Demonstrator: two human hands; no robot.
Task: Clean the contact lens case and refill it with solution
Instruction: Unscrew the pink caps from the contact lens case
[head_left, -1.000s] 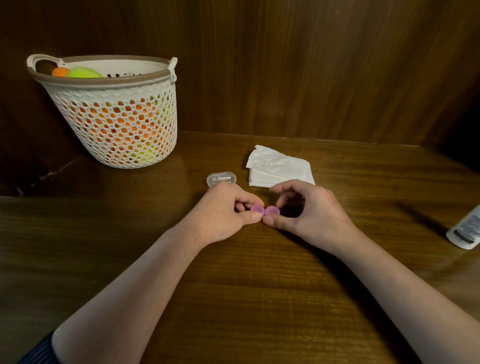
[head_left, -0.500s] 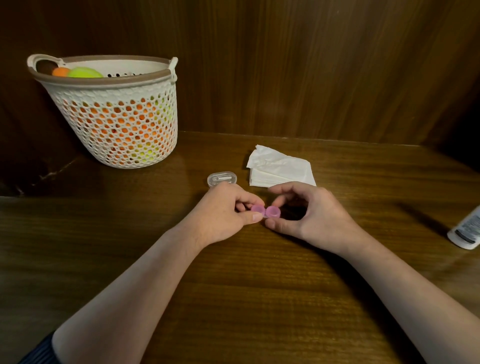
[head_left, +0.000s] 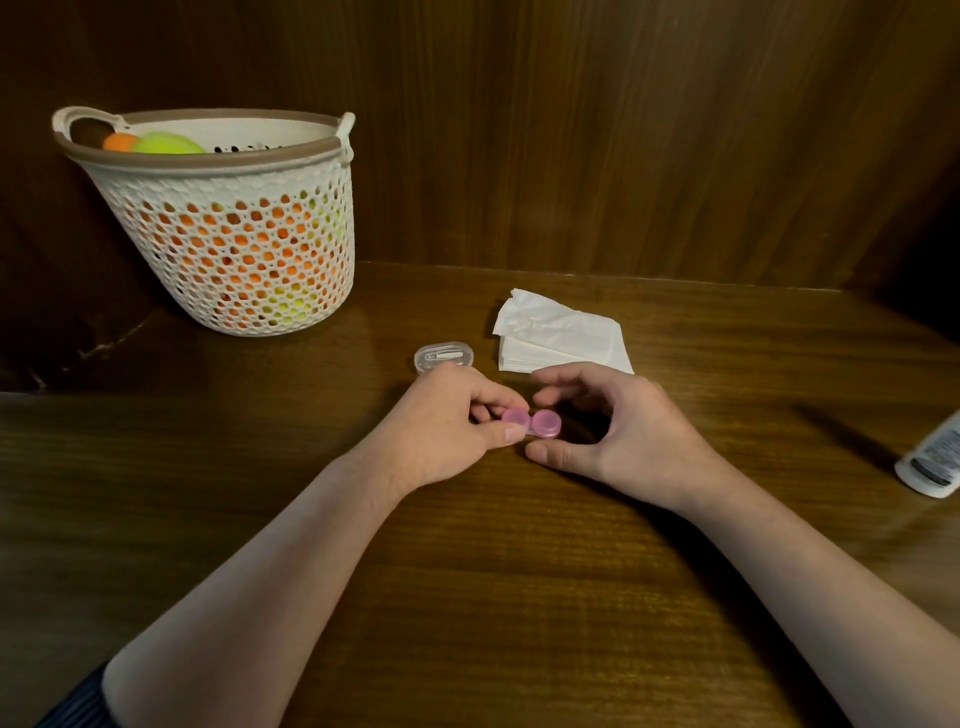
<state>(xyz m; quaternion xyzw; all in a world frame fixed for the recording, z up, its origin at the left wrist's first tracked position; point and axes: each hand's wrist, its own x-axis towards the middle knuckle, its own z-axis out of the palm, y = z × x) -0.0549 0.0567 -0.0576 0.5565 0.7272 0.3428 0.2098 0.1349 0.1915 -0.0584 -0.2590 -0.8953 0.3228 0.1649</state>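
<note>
While both caps of the pink contact lens case (head_left: 532, 422) look screwed on, the task seems barely begun: opening, wiping and refilling all appear left to do. Wood-grain panelling closes off the back and sides, and the brown desk (head_left: 467, 597) runs wide beneath it. At the back left stands a white perforated basket (head_left: 234, 249) with orange and green things showing through its holes and over its rim. A stack of white tissues (head_left: 561, 340) lies behind the hands, a white bottle (head_left: 932, 460), likely the solution, lies at the far right edge, well apart, and a small clear plastic box (head_left: 443, 356) sits just behind the left hand (head_left: 441, 423). That hand pinches the case's left cap between thumb and curled fingers, low over the desk at centre. The right hand (head_left: 623, 431) curves loosely round the right cap, thumb and forefinger parted and not clearly touching it.
</note>
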